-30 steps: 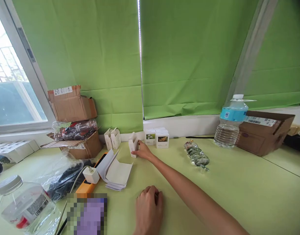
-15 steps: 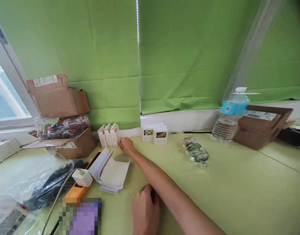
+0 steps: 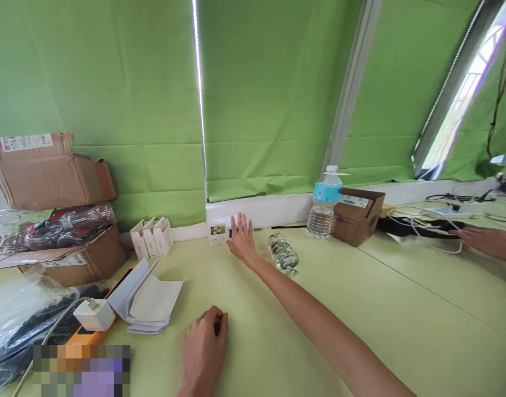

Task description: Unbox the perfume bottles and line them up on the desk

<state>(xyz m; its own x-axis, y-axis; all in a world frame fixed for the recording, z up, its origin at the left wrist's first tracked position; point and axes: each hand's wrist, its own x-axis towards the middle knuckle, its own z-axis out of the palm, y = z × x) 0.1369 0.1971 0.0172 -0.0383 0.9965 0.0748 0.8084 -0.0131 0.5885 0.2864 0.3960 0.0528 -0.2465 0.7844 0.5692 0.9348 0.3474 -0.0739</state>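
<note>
My right hand (image 3: pixel 241 240) stretches to the back of the green-topped table, fingers spread, touching the white picture boxes (image 3: pixel 217 231) against the wall. Part of those boxes is hidden behind my fingers. To their left stand three small upright white boxes (image 3: pixel 151 238). My left hand (image 3: pixel 204 344) rests near the front of the table with its fingers curled, a small dark spot showing between them. Beside it lies an opened white paper insert (image 3: pixel 151 300). A clear bag of glass pieces (image 3: pixel 281 252) lies right of my right hand.
A water bottle (image 3: pixel 324 204) and a small cardboard box (image 3: pixel 356 215) stand at the back. Cardboard boxes (image 3: pixel 50 171) and plastic bags fill the left, with an orange power strip (image 3: pixel 91 335) and white charger (image 3: pixel 95 314). A co-worker's hand (image 3: pixel 482 240) lies among cables (image 3: pixel 422 231) at right.
The whole view has swung to the right. My right hand has moved from the upright white boxes to the picture boxes. A co-worker's hand has come into view at the right.
</note>
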